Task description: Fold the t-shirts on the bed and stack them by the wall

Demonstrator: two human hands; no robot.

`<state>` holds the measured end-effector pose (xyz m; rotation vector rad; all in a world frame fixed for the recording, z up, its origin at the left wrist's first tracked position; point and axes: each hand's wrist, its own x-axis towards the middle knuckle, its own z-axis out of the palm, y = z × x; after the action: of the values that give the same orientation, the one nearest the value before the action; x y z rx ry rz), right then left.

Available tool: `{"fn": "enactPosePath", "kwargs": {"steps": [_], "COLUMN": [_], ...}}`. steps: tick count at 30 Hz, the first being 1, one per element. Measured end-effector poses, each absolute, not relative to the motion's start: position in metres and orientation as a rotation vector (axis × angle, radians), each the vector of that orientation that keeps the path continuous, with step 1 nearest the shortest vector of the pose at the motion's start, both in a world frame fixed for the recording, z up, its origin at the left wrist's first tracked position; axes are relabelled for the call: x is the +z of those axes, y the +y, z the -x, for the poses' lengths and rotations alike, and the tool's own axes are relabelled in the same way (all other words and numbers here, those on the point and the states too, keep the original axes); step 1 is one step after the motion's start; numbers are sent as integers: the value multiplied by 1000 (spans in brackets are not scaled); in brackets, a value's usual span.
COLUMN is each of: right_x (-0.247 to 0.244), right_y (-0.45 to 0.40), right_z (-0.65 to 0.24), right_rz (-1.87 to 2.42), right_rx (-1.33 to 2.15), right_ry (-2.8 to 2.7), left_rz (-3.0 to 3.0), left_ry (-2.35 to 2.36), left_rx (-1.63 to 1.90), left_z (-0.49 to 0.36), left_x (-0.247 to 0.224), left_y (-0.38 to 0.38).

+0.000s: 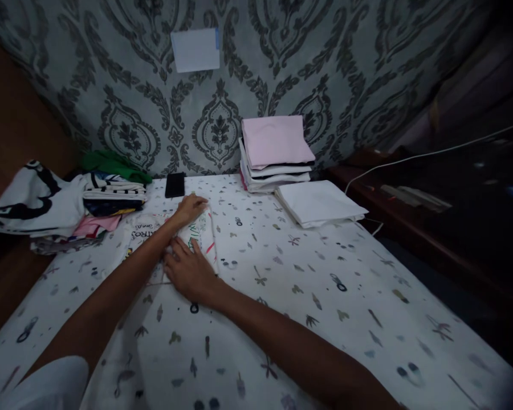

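Observation:
A white garment [202, 233] with coloured lettering and drawings lies partly folded on the patterned sheet, its left part spread flat. My left hand [191, 208] rests at its far edge, fingers stretched out to the right. On the near side, my right hand [188, 269] presses down on the fabric with its fingers laid flat and a little apart. My left forearm crosses over the garment and hides some of its print. Neither hand appears to grip the cloth.
A black phone [175, 185] lies near the wall. At left are piled clothes [114, 196], a green one [115, 166] on top. A folded stack topped by pink cloth [277, 139] stands at back, beside folded white cloth [320, 203]. A white cable [431, 149] runs at right.

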<state>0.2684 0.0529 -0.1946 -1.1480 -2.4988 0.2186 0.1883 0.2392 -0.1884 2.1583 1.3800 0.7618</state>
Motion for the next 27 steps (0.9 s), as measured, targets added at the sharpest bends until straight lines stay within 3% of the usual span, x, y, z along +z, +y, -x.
{"fn": "enactPosePath", "kwargs": {"steps": [8, 12, 16, 27], "right_x": [-171, -181, -199, -211], "right_y": [124, 152, 153, 157], "right_z": [-299, -317, -322, -323], "right_rz": [1062, 1125, 1163, 1148], "right_rx": [587, 543, 490, 458], "right_ry": [-2450, -2541, -2521, -2461], "left_rz": [-2399, -2722, -2942, -2921], "left_ry": [1361, 1165, 1151, 1205], "left_rx": [1133, 742, 329, 317], "left_z": [-147, -147, -154, -169], "left_x": [-158, -158, -177, -181], "left_y": [119, 34, -4, -11]}}
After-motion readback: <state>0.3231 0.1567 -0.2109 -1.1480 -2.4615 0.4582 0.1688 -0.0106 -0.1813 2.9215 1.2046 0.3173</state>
